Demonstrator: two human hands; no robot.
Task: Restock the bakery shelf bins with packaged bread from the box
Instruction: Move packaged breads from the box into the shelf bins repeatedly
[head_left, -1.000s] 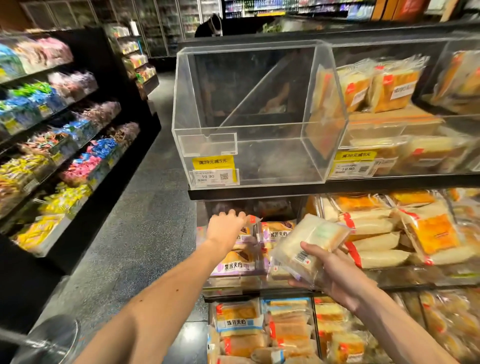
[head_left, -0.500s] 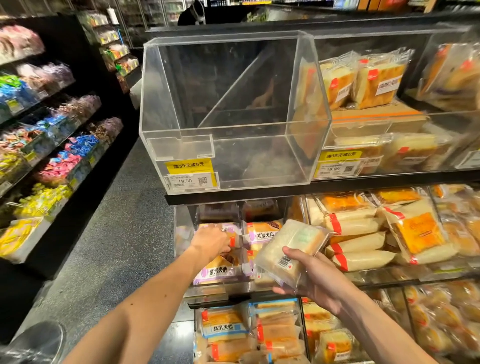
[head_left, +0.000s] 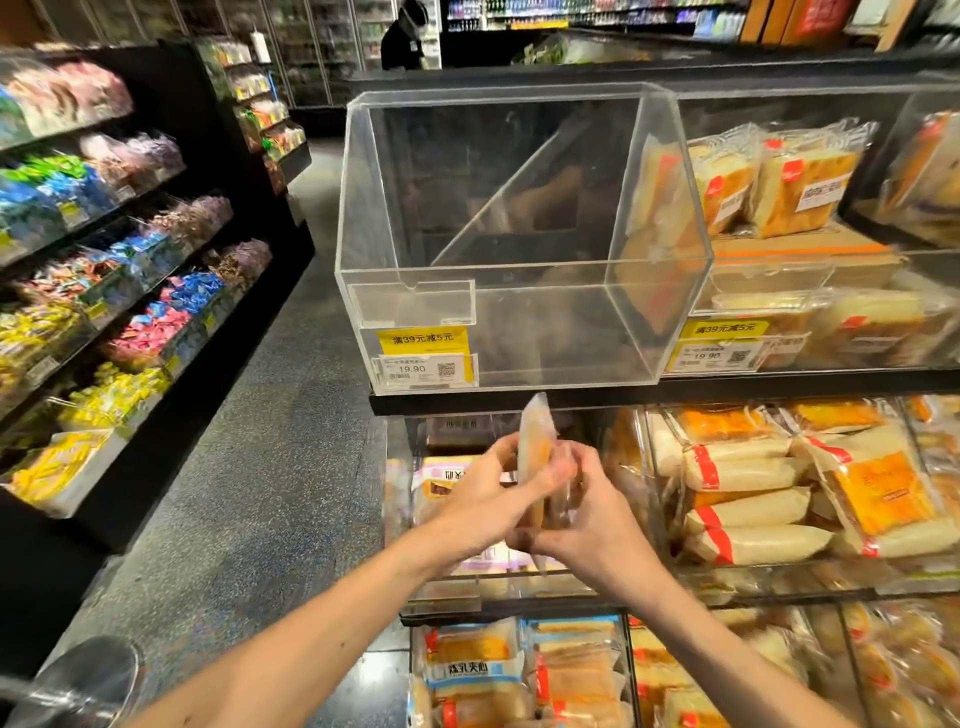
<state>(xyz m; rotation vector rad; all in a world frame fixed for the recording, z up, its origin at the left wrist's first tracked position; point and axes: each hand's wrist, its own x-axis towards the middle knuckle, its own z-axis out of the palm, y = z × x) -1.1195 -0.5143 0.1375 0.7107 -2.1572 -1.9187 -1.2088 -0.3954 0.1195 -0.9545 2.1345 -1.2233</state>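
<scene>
Both hands meet in front of the middle shelf. My left hand (head_left: 493, 499) and my right hand (head_left: 582, 514) together hold a packaged bread (head_left: 536, 441) upright and edge-on, its top pointing at the shelf above. Directly above stands an empty clear acrylic bin (head_left: 519, 244) with a yellow price tag. Behind the hands, the middle-shelf bin (head_left: 447, 478) holds purple-labelled bread packs. The box is not in view.
Bins to the right hold orange and white bread packs (head_left: 810, 488). Lower bins (head_left: 519, 670) hold more packs. A candy shelf (head_left: 104, 291) lines the left side of the aisle. A person (head_left: 408, 36) stands far back. A round metal object (head_left: 78, 680) sits at the bottom left.
My left hand left the purple-labelled packs and came to the package in my right hand. The package turned from flat to upright and edge-on, now held by both hands.
</scene>
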